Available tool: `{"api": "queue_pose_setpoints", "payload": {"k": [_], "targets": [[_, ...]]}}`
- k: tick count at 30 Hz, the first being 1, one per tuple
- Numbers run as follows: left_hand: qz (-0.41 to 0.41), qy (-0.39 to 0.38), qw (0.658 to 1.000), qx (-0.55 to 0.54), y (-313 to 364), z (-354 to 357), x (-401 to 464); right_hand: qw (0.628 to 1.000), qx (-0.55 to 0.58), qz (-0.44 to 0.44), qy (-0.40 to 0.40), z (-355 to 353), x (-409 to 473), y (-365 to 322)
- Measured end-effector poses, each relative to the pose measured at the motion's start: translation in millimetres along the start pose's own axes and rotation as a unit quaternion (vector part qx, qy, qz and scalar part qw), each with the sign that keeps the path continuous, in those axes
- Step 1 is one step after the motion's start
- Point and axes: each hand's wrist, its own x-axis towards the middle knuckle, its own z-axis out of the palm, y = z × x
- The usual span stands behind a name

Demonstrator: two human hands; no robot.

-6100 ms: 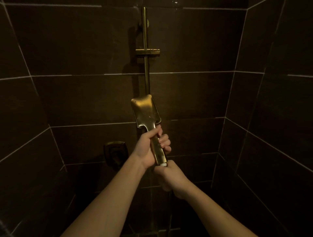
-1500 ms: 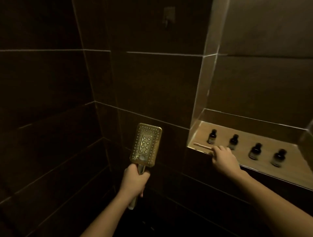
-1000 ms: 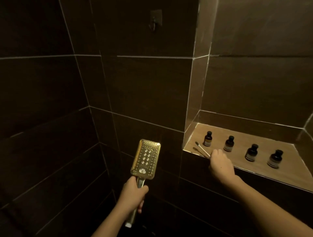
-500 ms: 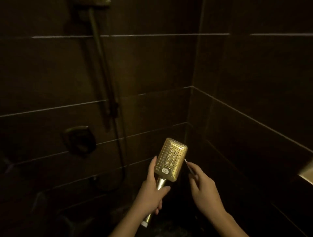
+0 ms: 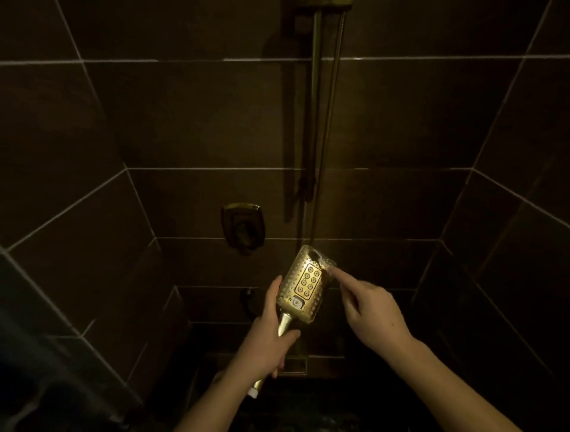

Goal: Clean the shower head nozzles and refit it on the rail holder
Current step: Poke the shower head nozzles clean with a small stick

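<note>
The gold rectangular shower head (image 5: 303,285) is tilted with its nozzle face toward me. My left hand (image 5: 266,334) grips its handle from the left. My right hand (image 5: 371,311) pinches a thin toothbrush whose white bristle end (image 5: 322,262) rests on the upper right corner of the nozzle face; the brush is blurred and mostly hidden by my fingers. The brass rail (image 5: 315,101) runs up the back wall above the head, and the holder is only partly visible at the top edge (image 5: 324,2).
A brass mixer valve plate (image 5: 242,226) sits on the back wall left of the rail. The hose (image 5: 331,123) hangs beside the rail. Dark tiled walls close in on the left and right. A floor drain (image 5: 294,365) lies below my hands.
My right hand picked the toothbrush off the niche shelf and brought it to the shower head. My view turned from the niche back to the rail wall, and the brush tip now touches the nozzle face.
</note>
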Motion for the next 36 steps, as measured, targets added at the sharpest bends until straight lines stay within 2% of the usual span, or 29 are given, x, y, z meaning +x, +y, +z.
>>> {"api": "queue_pose_setpoints", "payload": {"k": [2, 5, 10, 15, 17, 21, 26, 28, 32, 33, 36], "targets": [[0.001, 0.001, 1.0, -0.005, 2, -3, -2, 0.996, -0.082, -0.017, 0.039, 1, 7, 0], [0.001, -0.003, 1.0, -0.017, 5, -5, -5, 0.992, -0.103, -0.041, 0.052, 2, 7, 1], [0.012, -0.007, 0.999, -0.028, 8, -3, -6, 0.973, -0.157, -0.164, 0.04, 8, -10, 4], [0.016, -0.016, 0.999, -0.023, 11, 0, -6, 0.975, -0.169, -0.09, 0.111, -13, 12, 20], [0.016, -0.02, 0.999, -0.019, 12, 0, -4, 0.979, -0.145, -0.112, 0.091, -14, 8, 23], [0.018, -0.031, 0.999, -0.016, 10, 0, -3, 0.963, -0.152, -0.223, 0.015, -4, -19, 22], [0.019, -0.039, 0.999, -0.009, 9, 5, -1, 0.974, -0.171, -0.103, 0.107, -16, 8, 34], [0.019, -0.039, 0.999, -0.01, 10, 6, 1, 0.974, -0.16, -0.128, 0.099, -12, 4, 32], [0.011, -0.039, 0.999, -0.001, 7, 7, 5, 0.961, -0.165, -0.222, 0.021, 6, -25, 28], [0.009, -0.04, 0.999, 0.0, 6, 7, 6, 0.963, -0.166, -0.211, 0.034, 4, -21, 31], [0.007, -0.048, 0.999, 0.001, 6, 9, 6, 0.975, -0.17, -0.105, 0.096, -9, 2, 38]]}}
